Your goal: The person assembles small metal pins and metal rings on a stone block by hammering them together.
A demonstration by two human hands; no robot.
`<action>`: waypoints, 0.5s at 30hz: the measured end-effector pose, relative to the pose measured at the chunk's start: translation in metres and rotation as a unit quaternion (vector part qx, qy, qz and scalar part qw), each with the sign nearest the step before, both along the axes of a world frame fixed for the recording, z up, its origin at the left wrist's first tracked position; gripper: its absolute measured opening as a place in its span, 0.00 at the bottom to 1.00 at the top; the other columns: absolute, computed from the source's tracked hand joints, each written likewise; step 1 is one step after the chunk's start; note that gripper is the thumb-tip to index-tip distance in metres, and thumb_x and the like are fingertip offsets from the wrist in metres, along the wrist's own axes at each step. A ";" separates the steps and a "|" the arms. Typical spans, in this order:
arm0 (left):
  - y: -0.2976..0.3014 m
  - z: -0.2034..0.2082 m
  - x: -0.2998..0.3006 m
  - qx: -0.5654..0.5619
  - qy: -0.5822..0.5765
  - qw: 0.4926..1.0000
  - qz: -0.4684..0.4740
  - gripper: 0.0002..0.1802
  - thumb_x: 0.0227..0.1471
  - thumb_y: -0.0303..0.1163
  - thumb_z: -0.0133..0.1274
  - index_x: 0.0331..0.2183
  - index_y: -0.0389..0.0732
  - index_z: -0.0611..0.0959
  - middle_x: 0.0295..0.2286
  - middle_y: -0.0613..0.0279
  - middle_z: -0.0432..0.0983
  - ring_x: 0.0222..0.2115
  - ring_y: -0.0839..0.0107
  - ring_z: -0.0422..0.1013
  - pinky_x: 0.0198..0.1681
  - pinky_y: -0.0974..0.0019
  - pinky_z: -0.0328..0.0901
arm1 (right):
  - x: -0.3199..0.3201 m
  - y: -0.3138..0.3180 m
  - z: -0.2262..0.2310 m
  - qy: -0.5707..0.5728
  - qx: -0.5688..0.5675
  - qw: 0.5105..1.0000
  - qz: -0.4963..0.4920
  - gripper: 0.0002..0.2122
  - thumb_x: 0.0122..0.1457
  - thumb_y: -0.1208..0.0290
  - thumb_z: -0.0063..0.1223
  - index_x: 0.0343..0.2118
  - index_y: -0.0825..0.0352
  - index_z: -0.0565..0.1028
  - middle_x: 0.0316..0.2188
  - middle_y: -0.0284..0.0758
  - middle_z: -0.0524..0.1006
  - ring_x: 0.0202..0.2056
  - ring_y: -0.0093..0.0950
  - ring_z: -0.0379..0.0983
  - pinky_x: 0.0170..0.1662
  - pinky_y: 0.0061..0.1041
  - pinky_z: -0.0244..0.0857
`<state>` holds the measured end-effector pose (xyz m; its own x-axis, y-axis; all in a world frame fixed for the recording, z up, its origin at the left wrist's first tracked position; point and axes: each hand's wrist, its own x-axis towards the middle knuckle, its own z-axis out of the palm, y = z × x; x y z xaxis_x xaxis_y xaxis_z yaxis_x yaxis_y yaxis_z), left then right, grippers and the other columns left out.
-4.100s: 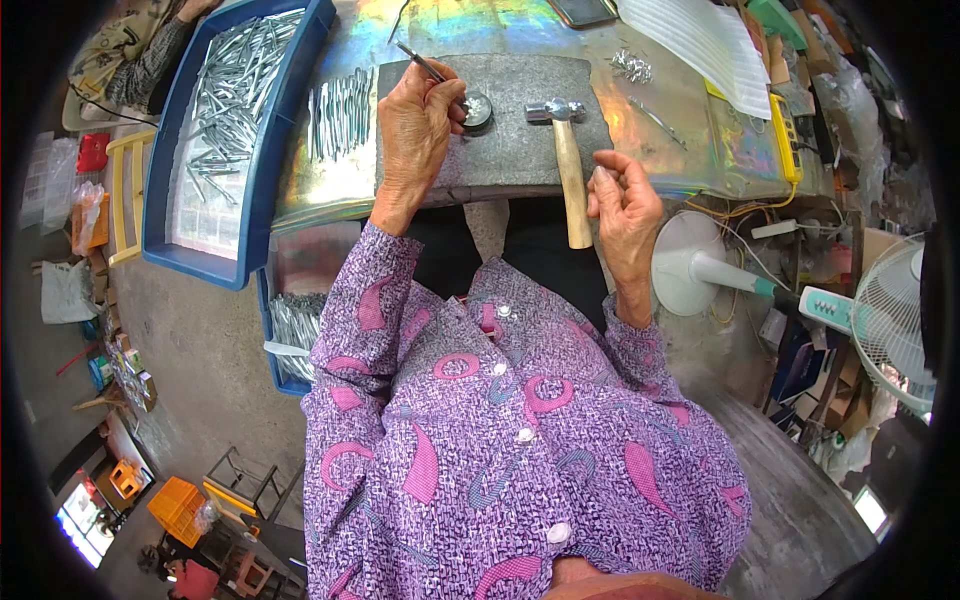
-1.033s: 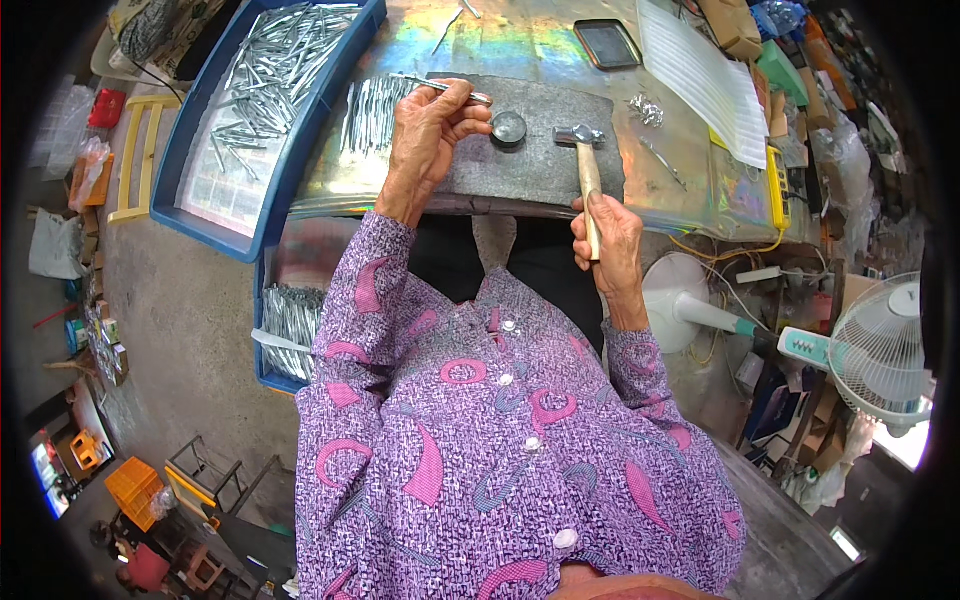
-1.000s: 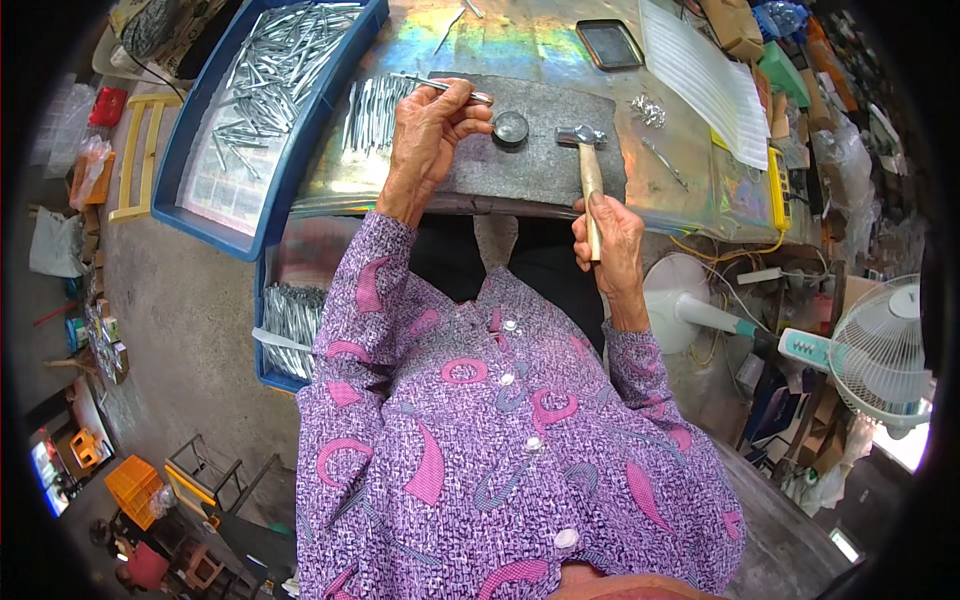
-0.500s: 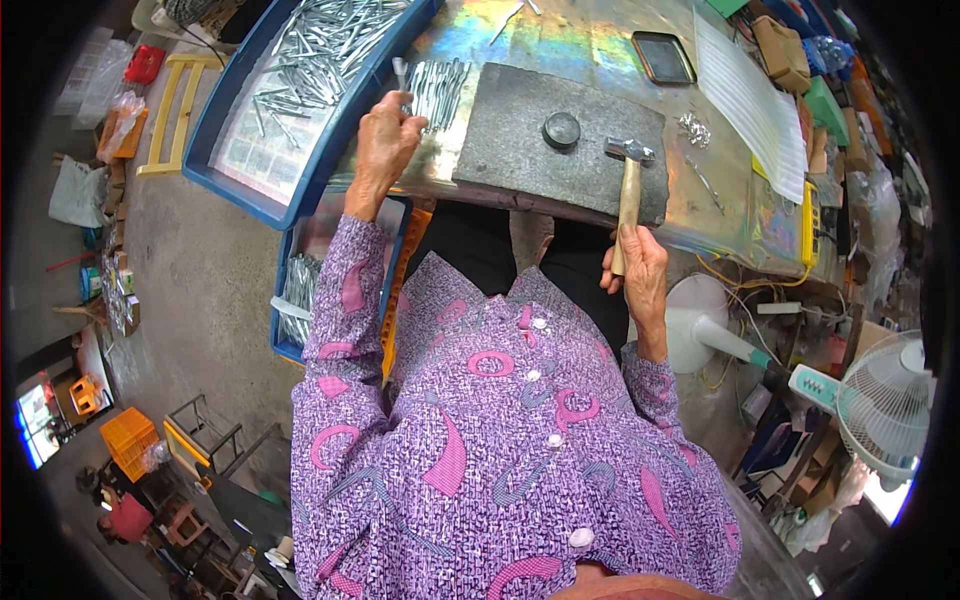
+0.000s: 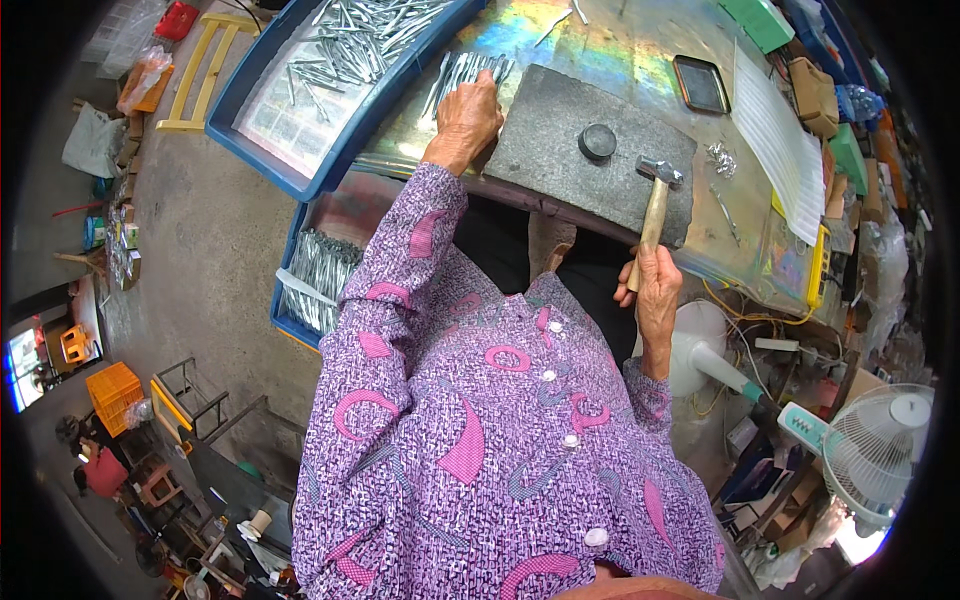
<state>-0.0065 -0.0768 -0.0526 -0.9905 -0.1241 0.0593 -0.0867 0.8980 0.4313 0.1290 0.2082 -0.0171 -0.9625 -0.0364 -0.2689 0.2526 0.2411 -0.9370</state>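
My right hand (image 5: 655, 283) grips a hammer (image 5: 652, 218) by its wooden handle. The hammer's steel head rests over the right part of a dark grey stone slab (image 5: 545, 125). On that slab sits a round black block (image 5: 597, 142). Beyond the slab's left edge, my left hand (image 5: 468, 120) reaches to a row of slim silvery metal pieces (image 5: 458, 76) laid side by side. Its fingers are curled closed at the row's right part, and the back of the hand hides what they hold.
A blue tray (image 5: 345, 165) of loose metal pieces stands left of the row. Below it, a smaller blue bin (image 5: 283, 318) holds more. To the right lie a black-rimmed tray (image 5: 702, 84), small shiny bits (image 5: 720, 158), a thin metal piece (image 5: 725, 214) and white foam sheet (image 5: 780, 140).
My left hand has moved right, from the row's left end across to its right part. The upright metal piece at its fingers no longer shows. The whole view has shifted slightly; the right hand keeps the hammer.
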 end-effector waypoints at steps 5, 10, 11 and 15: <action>-0.005 0.009 0.009 0.065 0.058 0.996 0.030 0.21 0.44 0.36 0.53 0.40 0.34 0.73 0.25 0.39 0.74 0.28 0.47 0.72 0.33 0.52 0.66 | 0.000 0.001 -0.001 0.005 0.010 1.000 0.003 0.15 0.62 0.61 0.36 0.26 0.69 0.65 0.14 0.32 0.68 0.12 0.18 0.65 0.11 0.14 0.56; -0.023 0.006 0.007 -0.005 0.130 0.988 0.083 0.14 0.44 0.32 0.53 0.31 0.33 0.74 0.30 0.44 0.73 0.31 0.50 0.71 0.33 0.54 0.66 | 0.000 0.002 -0.002 0.002 0.019 1.000 0.001 0.14 0.62 0.62 0.37 0.26 0.69 0.65 0.14 0.31 0.67 0.12 0.17 0.65 0.12 0.14 0.57; -0.026 0.001 0.006 -0.043 0.162 0.983 0.077 0.15 0.43 0.34 0.53 0.31 0.32 0.74 0.32 0.45 0.71 0.33 0.50 0.70 0.34 0.55 0.66 | 0.000 0.001 -0.001 0.003 0.019 1.000 0.000 0.14 0.62 0.62 0.37 0.26 0.69 0.65 0.14 0.31 0.67 0.12 0.17 0.65 0.12 0.14 0.57; -0.019 -0.012 -0.005 -0.097 0.118 0.986 0.061 0.24 0.43 0.41 0.54 0.37 0.31 0.72 0.36 0.38 0.66 0.39 0.45 0.65 0.41 0.47 0.60 | 0.001 0.000 0.001 0.007 0.020 1.000 0.003 0.14 0.62 0.62 0.37 0.26 0.68 0.65 0.14 0.31 0.67 0.12 0.17 0.65 0.12 0.15 0.57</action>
<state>-0.0111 -0.0962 -0.0643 -0.9250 -0.2047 0.3202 -0.1166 0.9548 0.2736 0.1297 0.2080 -0.0159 -0.9658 -0.0306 -0.2573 0.2388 0.2805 -0.9297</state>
